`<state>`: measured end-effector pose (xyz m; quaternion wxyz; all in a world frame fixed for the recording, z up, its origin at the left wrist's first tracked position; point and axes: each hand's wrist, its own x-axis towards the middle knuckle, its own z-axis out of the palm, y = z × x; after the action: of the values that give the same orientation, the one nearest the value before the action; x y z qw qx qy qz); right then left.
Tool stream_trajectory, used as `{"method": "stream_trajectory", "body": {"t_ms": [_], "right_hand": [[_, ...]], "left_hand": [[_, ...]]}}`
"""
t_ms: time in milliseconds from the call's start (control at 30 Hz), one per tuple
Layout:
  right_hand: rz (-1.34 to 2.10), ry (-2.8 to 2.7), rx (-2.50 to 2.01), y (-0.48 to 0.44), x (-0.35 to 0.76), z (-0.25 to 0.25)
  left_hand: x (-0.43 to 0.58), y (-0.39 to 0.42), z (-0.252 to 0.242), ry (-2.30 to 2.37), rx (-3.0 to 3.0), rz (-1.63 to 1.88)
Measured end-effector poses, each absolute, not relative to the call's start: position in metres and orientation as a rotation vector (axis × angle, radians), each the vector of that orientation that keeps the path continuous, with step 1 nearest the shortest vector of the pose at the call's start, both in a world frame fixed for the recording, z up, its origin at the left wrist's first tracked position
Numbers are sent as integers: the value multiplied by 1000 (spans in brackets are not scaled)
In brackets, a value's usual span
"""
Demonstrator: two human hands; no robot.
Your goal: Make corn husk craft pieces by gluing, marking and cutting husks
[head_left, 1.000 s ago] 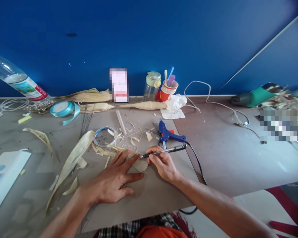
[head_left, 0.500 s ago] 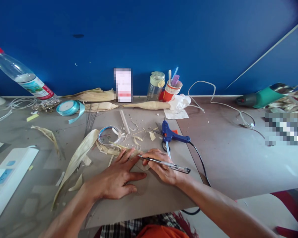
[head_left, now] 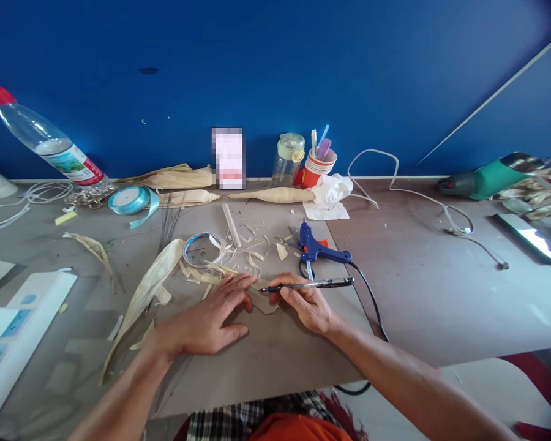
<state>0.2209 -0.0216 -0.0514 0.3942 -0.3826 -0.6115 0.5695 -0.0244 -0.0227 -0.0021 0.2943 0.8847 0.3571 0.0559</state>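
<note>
Right grip (head_left: pixel 307 303) on pen (head_left: pixel 331 283) near glue gun (head_left: pixel 319 250)

By a blue wall (head_left: pixel 275 79)
A red-capped bottle (head_left: pixel 71 160) sits near a ribbon roll (head_left: pixel 128 199); a lidded jar (head_left: pixel 286 156) stands beside a paper cup (head_left: pixel 316 170).

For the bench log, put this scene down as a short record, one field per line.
Left hand: laid over a pale flat piece
Right hand: holding a pen, tip at that piece
Beyond right hand: blue glue gun
Left foreground: long dried husk
Along blue wall: red-capped bottle, lidded clear jar, red cup
</note>
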Motion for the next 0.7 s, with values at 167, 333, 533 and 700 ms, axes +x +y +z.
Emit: {"method": "stream_trajectory", "body": {"t_ms": [167,333,533,700], "right_hand": [[1430,-1567,-971,-20,219,-46],[1389,-1602,-986,-20,219,-45],[1356,-1621,-1000,-19,220,-45],[1370,-1610,-1018,-19,219,-46]], "left_hand": [[-24,-19,-4,882,2406,106],[-19,-20,-2,865,2438,96],[-22,-20,-1,893,2397,104],[-20,-20,-3,870,2447,81]]}}
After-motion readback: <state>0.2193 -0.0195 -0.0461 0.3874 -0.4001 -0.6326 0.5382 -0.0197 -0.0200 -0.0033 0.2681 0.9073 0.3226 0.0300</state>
